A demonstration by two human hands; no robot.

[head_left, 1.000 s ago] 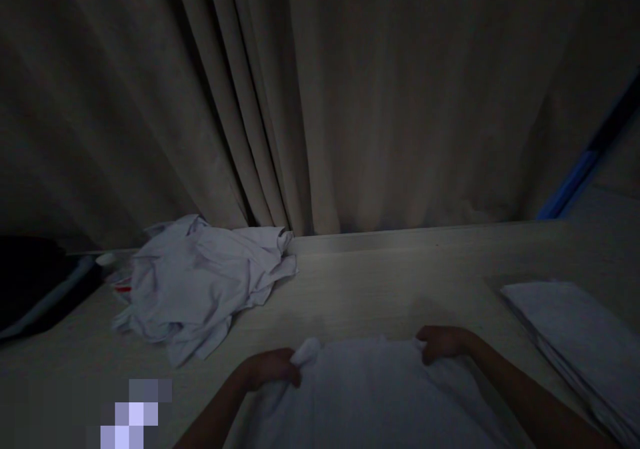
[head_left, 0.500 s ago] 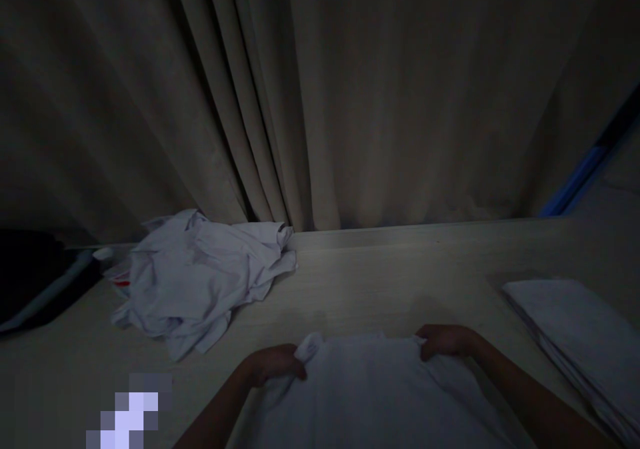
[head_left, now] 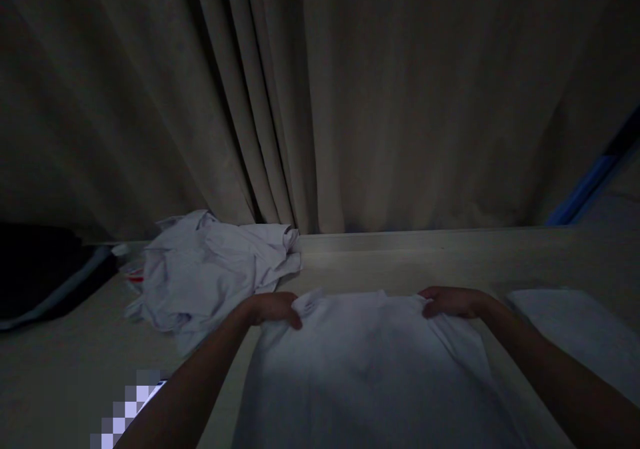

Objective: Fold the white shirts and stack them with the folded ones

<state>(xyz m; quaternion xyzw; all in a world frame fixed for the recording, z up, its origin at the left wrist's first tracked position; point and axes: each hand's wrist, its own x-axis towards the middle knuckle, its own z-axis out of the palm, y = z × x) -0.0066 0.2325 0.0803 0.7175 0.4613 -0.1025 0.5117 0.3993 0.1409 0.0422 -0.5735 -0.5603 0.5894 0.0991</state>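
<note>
A white shirt (head_left: 370,362) is stretched out in front of me, its lower part running out of view at the bottom. My left hand (head_left: 277,308) pinches its far left corner, where the cloth bunches up. The far right corner is gripped by my right hand (head_left: 450,301), thumb and fingers closed on the fabric. Between the two hands the far edge is pulled fairly straight. Some folds slant down from the right hand along that side.
A crumpled heap of white clothing (head_left: 200,272) lies at left, partly over a clear packet with a red stripe. A folded white garment (head_left: 575,322) lies at right. A black bag-like item (head_left: 40,272) sits far left; a beige curtain (head_left: 360,102) hangs behind. A pixelated bright object (head_left: 127,412) is lower left.
Both hands have moved away from me, carrying the far edge of the shirt toward the curtain. More of the shirt now shows. The view has shifted slightly.
</note>
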